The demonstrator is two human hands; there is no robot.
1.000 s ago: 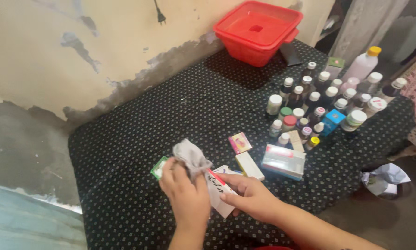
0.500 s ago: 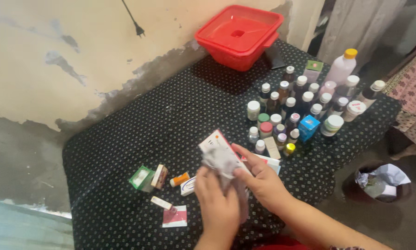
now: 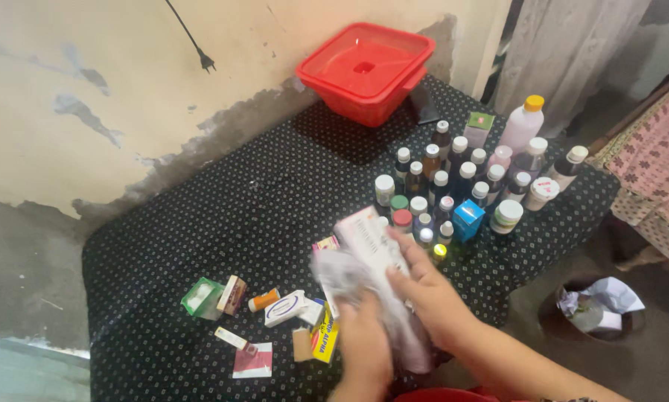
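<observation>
Black dotted cloth covers the counter (image 3: 200, 223), and at its left end lies a scatter of small packs: a green box (image 3: 199, 296), a brown one beside it (image 3: 232, 294), an orange vial (image 3: 263, 300), a white tube (image 3: 285, 307), a yellow carton (image 3: 324, 341) and a red and white packet (image 3: 253, 361). Just right of these, the left hand (image 3: 364, 346) is closed on a grey cloth (image 3: 349, 272) and presses it against a white box (image 3: 371, 242), which the right hand (image 3: 427, 294) grips along its edge, fingers clamped over it, above the counter's near side. By the look of it, the box is being wiped; the next move probably calls for turning it to reach another face while the right hand's grip stays firm.

Further right stands a crowd of capped bottles (image 3: 453, 167), most dark with white caps, their contents not visible, with a blue box (image 3: 467, 219) among them and a tall pale bottle with a yellow cap (image 3: 523, 123) behind. At the back, against the wall, a red tub (image 3: 364, 71) sits closed under its lid. On the floor at far right a bin (image 3: 591, 309) holds crumpled paper.
</observation>
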